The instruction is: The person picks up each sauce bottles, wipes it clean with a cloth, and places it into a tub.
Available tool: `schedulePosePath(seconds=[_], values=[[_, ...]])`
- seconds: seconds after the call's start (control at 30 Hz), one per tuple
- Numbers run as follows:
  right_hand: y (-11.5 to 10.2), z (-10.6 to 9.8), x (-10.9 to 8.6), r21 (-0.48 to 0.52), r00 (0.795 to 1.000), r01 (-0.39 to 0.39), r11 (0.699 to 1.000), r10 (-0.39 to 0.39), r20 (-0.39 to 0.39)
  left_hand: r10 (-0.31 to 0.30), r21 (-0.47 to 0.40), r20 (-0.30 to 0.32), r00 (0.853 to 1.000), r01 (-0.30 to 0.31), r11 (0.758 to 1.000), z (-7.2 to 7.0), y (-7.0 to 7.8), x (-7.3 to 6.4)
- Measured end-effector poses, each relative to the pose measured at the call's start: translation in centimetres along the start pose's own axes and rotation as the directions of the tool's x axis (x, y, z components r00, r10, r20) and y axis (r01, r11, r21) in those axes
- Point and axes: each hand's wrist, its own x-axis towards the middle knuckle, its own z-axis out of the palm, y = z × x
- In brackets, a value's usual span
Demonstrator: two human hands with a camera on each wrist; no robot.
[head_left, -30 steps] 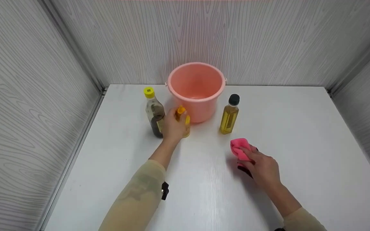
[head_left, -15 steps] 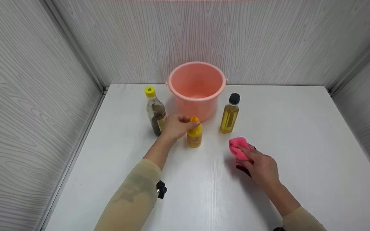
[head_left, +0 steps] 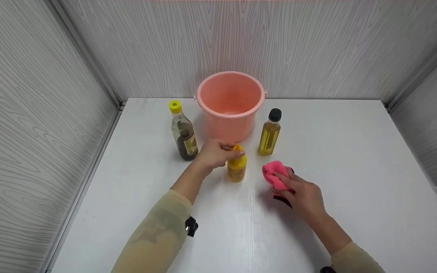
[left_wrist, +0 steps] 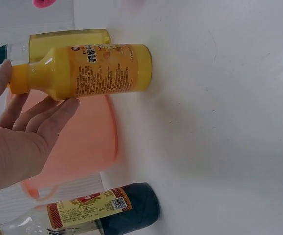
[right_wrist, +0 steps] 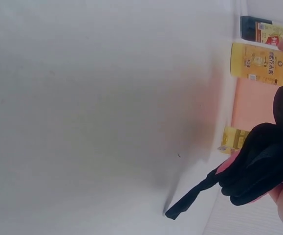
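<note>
With thumb and fingers, my left hand [head_left: 215, 154] pinches the orange cap of a small yellow bottle [left_wrist: 104, 71]. The bottle stands upright, its printed label showing in both wrist views. My right hand [head_left: 306, 195] grips a bunched pink cloth [head_left: 275, 174] to the right of it. Black fabric [right_wrist: 263, 166] with a loose strap shows on the cloth's underside in the right wrist view. Behind the left hand is a sauce bottle [head_left: 185, 140] with a yellow cap and dark liquid. An oil bottle [head_left: 269, 138] with a black cap stands beyond the cloth.
A pink bucket [head_left: 229, 127] stands behind the bottles near the table's back edge, its opening upward. The white table [head_left: 355, 159] is bounded by a back wall [head_left: 317, 49] and side panels with a wood-grain pattern.
My left hand has brought the yellow bottle from the bucket's front toward me and to the right. The right hand with the cloth has shifted slightly left.
</note>
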Motion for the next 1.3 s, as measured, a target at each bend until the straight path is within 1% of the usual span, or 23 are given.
schedulePosePath(seconds=[0.07, 0.13, 0.2, 0.23, 0.3, 0.37, 0.43, 0.5, 0.6, 0.67, 0.73, 0.87, 1.0, 1.1, 1.3], values=[[-0.2, 0.0, 0.1, -0.021, 1.0, 0.007, 1.0, -0.007, 0.007, -0.003, 0.014, 0.009, 1.0, 0.003, 1.0, 0.2, 0.1, -0.1], [-0.4, 0.1, 0.1, -0.06, 0.999, 0.036, 0.998, -0.036, 0.001, 0.004, 0.03, 0.021, 1.0, -0.005, 1.0, 0.5, 0.1, -0.2], [-0.6, 0.2, 0.3, -0.096, 0.994, 0.102, 0.99, -0.105, -0.026, 0.023, 0.047, 0.034, 0.999, -0.025, 0.999, 0.8, 0.1, -0.4], [-0.6, 0.3, 0.3, -0.115, 0.987, 0.146, 0.983, -0.152, -0.045, 0.031, 0.057, 0.038, 0.999, -0.034, 0.998, 0.9, 0.1, -0.4], [-0.6, 0.5, 0.5, -0.146, 0.961, 0.247, 0.958, -0.262, -0.09, 0.05, 0.07, 0.047, 0.998, -0.053, 0.996, 1.1, 0.1, -0.6], [-0.6, 0.7, 0.6, -0.16, 0.924, 0.34, 0.927, -0.361, -0.129, 0.062, 0.085, 0.055, 0.997, -0.066, 0.994, 1.3, 0.1, -0.7], [-0.7, 0.9, 0.8, -0.172, 0.888, 0.407, 0.897, -0.433, -0.155, 0.069, 0.099, 0.061, 0.996, -0.075, 0.992, 1.4, 0.1, -0.8], [-0.8, 1.2, 1.0, -0.181, 0.861, 0.451, 0.874, -0.479, -0.171, 0.084, 0.113, 0.067, 0.994, -0.091, 0.989, 1.5, 0.1, -0.9], [-1.1, 1.5, 1.3, -0.197, 0.83, 0.496, 0.846, -0.528, -0.178, 0.108, 0.134, 0.069, 0.992, -0.116, 0.984, 1.7, 0.0, -0.9], [-1.3, 1.7, 1.5, -0.206, 0.815, 0.517, 0.831, -0.551, -0.177, 0.126, 0.145, 0.067, 0.99, -0.135, 0.98, 1.7, 0.0, -1.0], [-1.5, 1.9, 1.8, -0.21, 0.805, 0.531, 0.821, -0.566, -0.178, 0.142, 0.158, 0.062, 0.988, -0.15, 0.976, 1.8, 0.0, -1.0], [-1.6, 2.2, 2.2, -0.21, 0.799, 0.54, 0.815, -0.575, -0.176, 0.16, 0.173, 0.056, 0.986, -0.167, 0.971, 1.9, 0.1, -1.2], [-1.6, 2.5, 2.4, -0.211, 0.791, 0.552, 0.807, -0.587, -0.173, 0.148, 0.175, 0.054, 0.988, -0.155, 0.972, 2.0, 0.2, -1.3], [-1.5, 2.9, 2.7, -0.211, 0.791, 0.552, 0.807, -0.587, -0.174, 0.14, 0.175, 0.056, 0.989, -0.148, 0.973, 1.9, 0.2, -1.2], [-1.7, 3.5, 3.0, -0.199, 0.817, 0.529, 0.825, -0.559, -0.146, 0.139, 0.17, 0.064, 0.988, -0.148, 0.974, 1.5, 0.2, -1.0]])
